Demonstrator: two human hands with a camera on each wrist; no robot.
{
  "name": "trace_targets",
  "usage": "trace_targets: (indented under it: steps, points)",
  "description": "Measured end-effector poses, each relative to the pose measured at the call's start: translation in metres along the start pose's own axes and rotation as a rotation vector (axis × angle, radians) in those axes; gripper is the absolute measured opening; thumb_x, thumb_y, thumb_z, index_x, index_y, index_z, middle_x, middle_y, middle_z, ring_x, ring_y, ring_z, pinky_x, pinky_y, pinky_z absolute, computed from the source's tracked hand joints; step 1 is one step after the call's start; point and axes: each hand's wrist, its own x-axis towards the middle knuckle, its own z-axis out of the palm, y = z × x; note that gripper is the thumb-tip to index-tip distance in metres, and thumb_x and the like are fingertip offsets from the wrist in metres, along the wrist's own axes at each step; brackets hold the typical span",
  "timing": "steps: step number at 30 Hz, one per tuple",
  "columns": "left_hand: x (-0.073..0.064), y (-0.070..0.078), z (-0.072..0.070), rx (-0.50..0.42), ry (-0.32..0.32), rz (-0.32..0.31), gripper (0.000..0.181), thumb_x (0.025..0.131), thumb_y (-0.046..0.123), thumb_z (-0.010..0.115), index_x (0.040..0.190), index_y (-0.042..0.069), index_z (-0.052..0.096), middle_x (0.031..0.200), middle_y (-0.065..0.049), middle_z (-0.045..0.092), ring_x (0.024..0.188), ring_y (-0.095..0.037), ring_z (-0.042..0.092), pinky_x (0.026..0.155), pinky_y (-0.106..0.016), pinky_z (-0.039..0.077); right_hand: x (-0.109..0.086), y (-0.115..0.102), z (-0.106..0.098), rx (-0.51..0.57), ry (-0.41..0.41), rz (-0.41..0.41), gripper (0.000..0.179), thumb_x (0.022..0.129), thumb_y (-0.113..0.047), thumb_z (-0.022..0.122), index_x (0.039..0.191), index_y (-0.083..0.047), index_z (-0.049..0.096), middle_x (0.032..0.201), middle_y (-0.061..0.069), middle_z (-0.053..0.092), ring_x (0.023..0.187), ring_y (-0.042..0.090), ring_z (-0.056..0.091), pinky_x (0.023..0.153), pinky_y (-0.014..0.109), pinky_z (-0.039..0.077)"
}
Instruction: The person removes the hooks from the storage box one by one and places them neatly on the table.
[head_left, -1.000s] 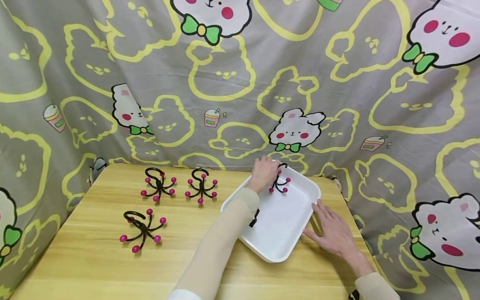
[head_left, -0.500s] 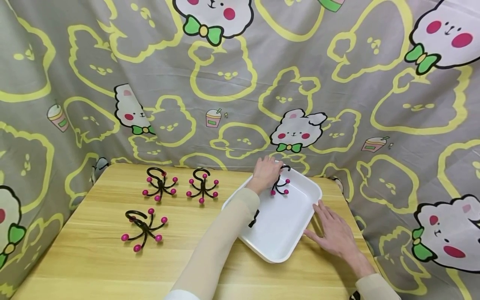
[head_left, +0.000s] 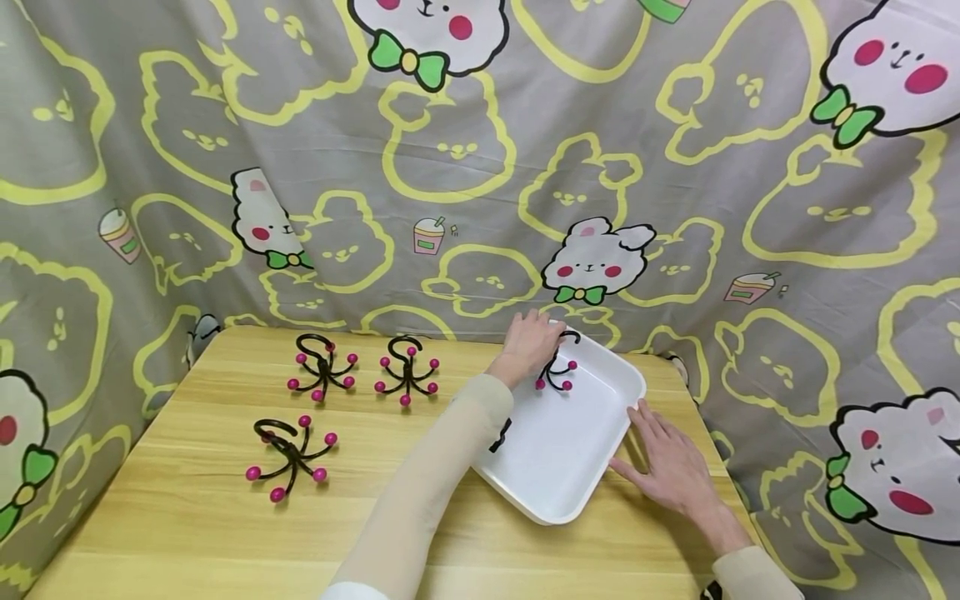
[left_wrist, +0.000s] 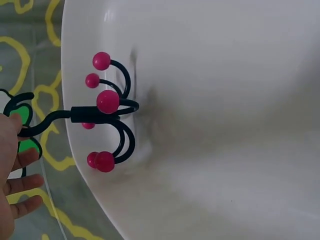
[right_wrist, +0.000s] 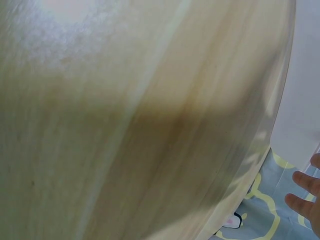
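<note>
My left hand (head_left: pixel 527 343) is over the far end of a white tray (head_left: pixel 558 487), pinching the curved hook of a black multi-prong hook hanger (left_wrist: pixel 92 114) with pink ball tips. In the left wrist view, the hanger's prongs hang inside the tray near its end wall. Part of another black hook (head_left: pixel 501 435) shows in the tray, mostly hidden behind the left forearm. My right hand (head_left: pixel 671 458) has its fingers spread, fingertips and thumb against the tray's right side.
On the wooden table (head_left: pixel 187 517), left of the tray, lie three similar hangers: one at the back left (head_left: pixel 323 369), another beside it (head_left: pixel 408 375), and a nearer one (head_left: pixel 293 454). A patterned curtain (head_left: pixel 480 167) hangs right behind the table.
The held hanger's pink-tipped prongs have shifted slightly toward the left and nearer side of the tray. My right hand stays at the tray's side.
</note>
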Motion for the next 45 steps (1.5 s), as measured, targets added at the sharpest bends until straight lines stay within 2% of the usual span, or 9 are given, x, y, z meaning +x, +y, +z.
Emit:
trace_targets:
  steps: [10, 22, 34, 45]
  points:
    - [-0.005, -0.007, -0.002, 0.015, 0.012, 0.024, 0.031, 0.112, 0.048, 0.044, 0.132, 0.034, 0.063, 0.130, 0.004, 0.068, 0.121, -0.019, 0.061, 0.095, -0.037, 0.051, 0.000, 0.000, 0.000, 0.003, -0.001, 0.001, 0.099, 0.091, -0.068, 0.068, 0.162, -0.005, 0.038, 0.169, 0.025, 0.034, 0.143, 0.051, 0.050, 0.112, 0.067, 0.045]
    - [-0.013, -0.015, -0.004, -0.013, 0.041, 0.049, 0.032, 0.112, 0.047, 0.045, 0.134, 0.034, 0.064, 0.134, 0.001, 0.067, 0.121, -0.021, 0.062, 0.096, -0.039, 0.052, 0.001, -0.001, -0.001, 0.004, -0.009, 0.000, 0.100, 0.090, -0.069, 0.067, 0.162, -0.006, 0.038, 0.169, 0.025, 0.034, 0.145, 0.051, 0.048, 0.115, 0.066, 0.042]
    - [-0.018, -0.017, -0.017, 0.011, 0.084, 0.086, 0.035, 0.113, 0.048, 0.041, 0.135, 0.033, 0.064, 0.132, 0.000, 0.068, 0.122, -0.022, 0.062, 0.099, -0.039, 0.052, 0.001, 0.001, -0.002, -0.005, -0.006, -0.001, 0.100, 0.091, -0.070, 0.067, 0.161, -0.005, 0.039, 0.169, 0.025, 0.035, 0.145, 0.050, 0.047, 0.116, 0.066, 0.042]
    - [-0.031, -0.021, -0.033, 0.038, 0.098, 0.126, 0.034, 0.114, 0.047, 0.039, 0.132, 0.031, 0.063, 0.131, 0.001, 0.068, 0.119, -0.021, 0.063, 0.100, -0.040, 0.053, 0.001, 0.001, -0.002, -0.007, -0.003, -0.010, 0.100, 0.090, -0.069, 0.067, 0.161, -0.005, 0.039, 0.169, 0.025, 0.036, 0.146, 0.050, 0.048, 0.117, 0.064, 0.041]
